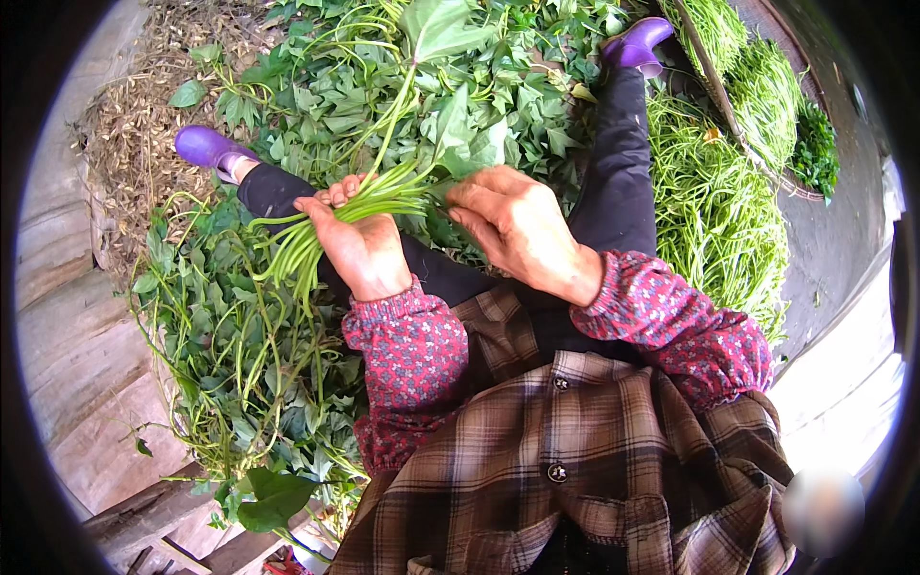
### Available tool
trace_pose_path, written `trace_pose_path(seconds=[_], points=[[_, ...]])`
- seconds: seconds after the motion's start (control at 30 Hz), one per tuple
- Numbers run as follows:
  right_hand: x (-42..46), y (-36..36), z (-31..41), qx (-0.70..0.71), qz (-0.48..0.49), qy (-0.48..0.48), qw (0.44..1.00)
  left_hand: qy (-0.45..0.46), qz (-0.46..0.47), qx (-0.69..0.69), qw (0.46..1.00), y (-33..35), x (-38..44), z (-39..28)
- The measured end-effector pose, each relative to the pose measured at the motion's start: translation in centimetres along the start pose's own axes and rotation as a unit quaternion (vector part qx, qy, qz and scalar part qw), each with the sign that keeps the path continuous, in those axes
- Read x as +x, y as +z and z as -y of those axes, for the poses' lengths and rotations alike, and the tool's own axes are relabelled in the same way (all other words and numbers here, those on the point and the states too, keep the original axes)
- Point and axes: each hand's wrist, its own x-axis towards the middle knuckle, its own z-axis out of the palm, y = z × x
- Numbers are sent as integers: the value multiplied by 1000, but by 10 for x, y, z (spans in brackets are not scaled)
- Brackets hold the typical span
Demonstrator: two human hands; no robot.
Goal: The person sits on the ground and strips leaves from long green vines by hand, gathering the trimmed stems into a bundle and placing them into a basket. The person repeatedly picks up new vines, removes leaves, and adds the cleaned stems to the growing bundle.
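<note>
My left hand, palm up, is closed around a bunch of green leaf stalks; their ends hang over its thumb side at the left. Several stalks in the bunch still carry broad green leaves at the top. Just right of the bunch is my right hand, back up, thumb and forefinger pinched together beside a leaf. Whether something thin sits between those fingertips is hard to tell. Beneath both hands, between my legs, spreads a heap of cut leaves.
Leafy vines pile up at the left. Dry plant litter lies at the upper left. A large heap of stripped stalks is beside my right leg; a stick and a round tray's rim stand beyond. Wooden boards are at the lower left.
</note>
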Motion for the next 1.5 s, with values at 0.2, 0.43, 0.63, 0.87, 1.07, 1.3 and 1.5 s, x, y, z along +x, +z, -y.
trace_pose_path(seconds=[0.2, 0.43, 0.63, 0.87, 1.07, 1.3, 1.5], points=[[7, 18, -21, -103, 25, -35, 994, -32, 15, 0, 999, 3, -4, 10], [6, 18, -12, -142, 93, -30, 985, 7, 20, 36, 999, 4, -9, 15], [12, 15, -12, -44, 122, 69, 989, -13, 18, 40, 999, 7, -16, 23], [13, 12, -19, 258, 30, 273, 926, -71, 58, -3, 996, 7, -18, 28], [-15, 1, -63, 344, 122, 204, 908, 9, 47, 23, 999, 6, -7, 4], [15, -23, -20, -88, 14, 35, 995, 6, 26, 19, 999, -4, -6, -6], [23, -2, -32, -119, 80, -84, 986, -21, 42, 3, 999, 4, -11, 7]])
